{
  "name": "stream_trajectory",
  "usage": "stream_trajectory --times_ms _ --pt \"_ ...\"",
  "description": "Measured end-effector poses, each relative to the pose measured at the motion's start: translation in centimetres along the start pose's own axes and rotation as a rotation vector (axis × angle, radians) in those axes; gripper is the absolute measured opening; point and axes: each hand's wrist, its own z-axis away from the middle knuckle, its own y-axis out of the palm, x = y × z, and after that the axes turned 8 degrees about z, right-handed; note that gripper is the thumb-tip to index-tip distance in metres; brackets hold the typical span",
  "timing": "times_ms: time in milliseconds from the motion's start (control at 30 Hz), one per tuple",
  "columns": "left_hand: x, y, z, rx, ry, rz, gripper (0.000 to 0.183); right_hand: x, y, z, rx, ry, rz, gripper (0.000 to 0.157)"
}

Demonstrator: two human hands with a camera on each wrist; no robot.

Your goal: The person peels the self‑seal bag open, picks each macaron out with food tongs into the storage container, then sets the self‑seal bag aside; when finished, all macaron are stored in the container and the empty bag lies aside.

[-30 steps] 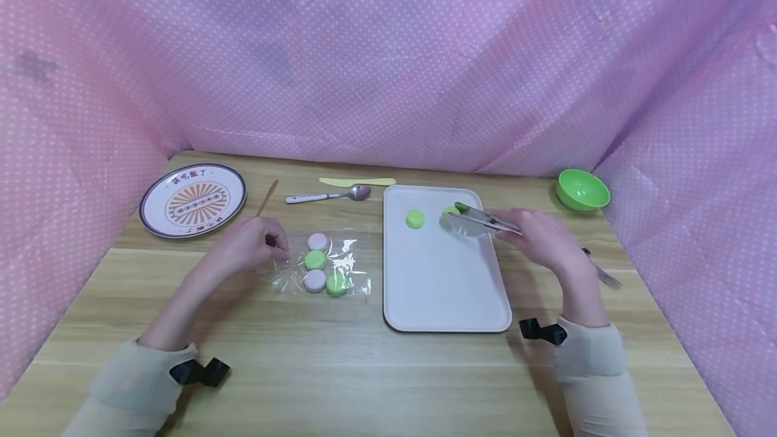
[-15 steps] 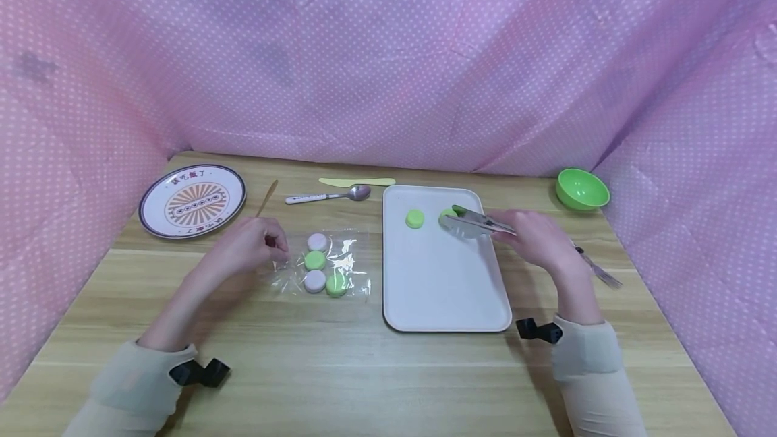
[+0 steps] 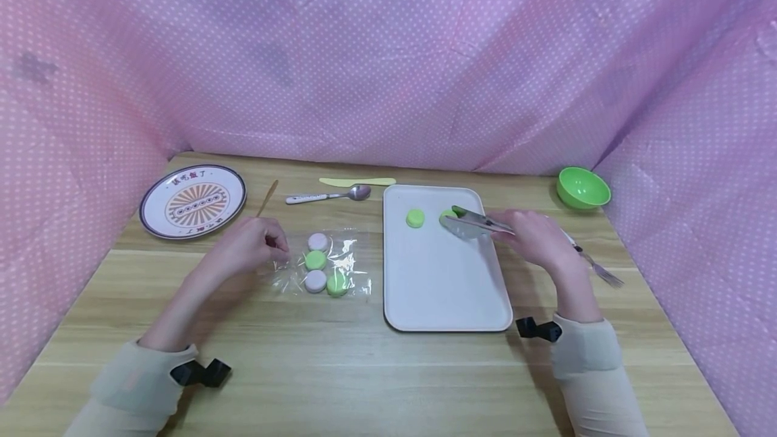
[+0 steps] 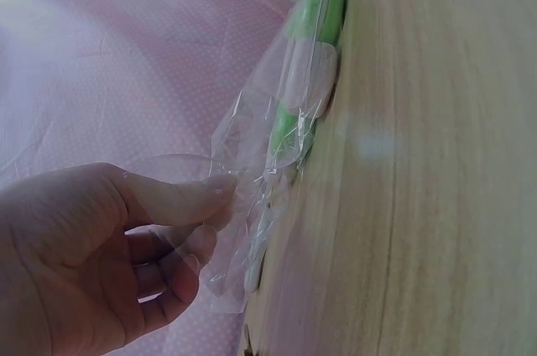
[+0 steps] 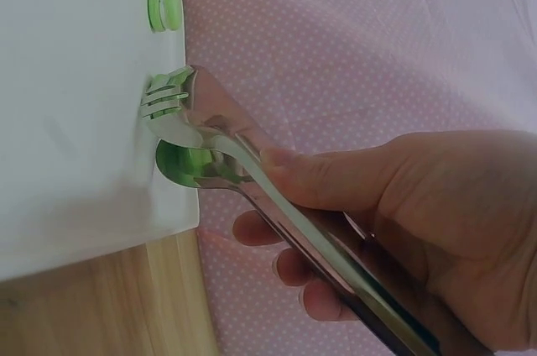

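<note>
**Tongs [image 3: 479, 222] round a green macaron, clear bag [image 3: 359, 270] pinched at one end**

The two hands are well apart. The right hand [image 3: 537, 238] grips the tongs, whose tips stand either side of the green macaron [image 3: 448, 214] near the far right corner of the white tray [image 3: 446, 288]; whether they press on it I cannot tell. A second green macaron [image 3: 415, 218] lies near the tray's far left corner.

The left hand [image 3: 249, 245] pinches the bag's left end between thumb and fingers. The bag lies beside the tray's left edge, with two lilac macarons [image 3: 318, 241] and two green ones [image 3: 315, 260] inside.

Towards the far edge of the tabletop [image 3: 364, 376] lie a pale yellow knife [image 3: 358, 182], a spoon [image 3: 328, 196] just nearer, and a thin brown stick [image 3: 268, 198] beyond the left hand. A patterned plate [image 3: 193, 201] sits at the far left corner, a green bowl [image 3: 583, 189] near the far right corner. A fork [image 3: 607, 275], partly hidden by the right hand, lies near the right edge.
</note>
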Motion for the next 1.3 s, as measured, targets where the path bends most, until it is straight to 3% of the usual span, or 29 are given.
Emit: stream_trajectory --times_ms 967,1300 --pt "0.1 0.1 0.1 -0.01 0.01 -0.005 0.017 0.0 -0.2 0.0 0.017 0.01 -0.008 0.04" --pt "0.2 0.1 0.0 0.002 0.007 -0.013 0.015 -0.1 -1.1 0.4 0.022 0.027 -0.079 0.045"
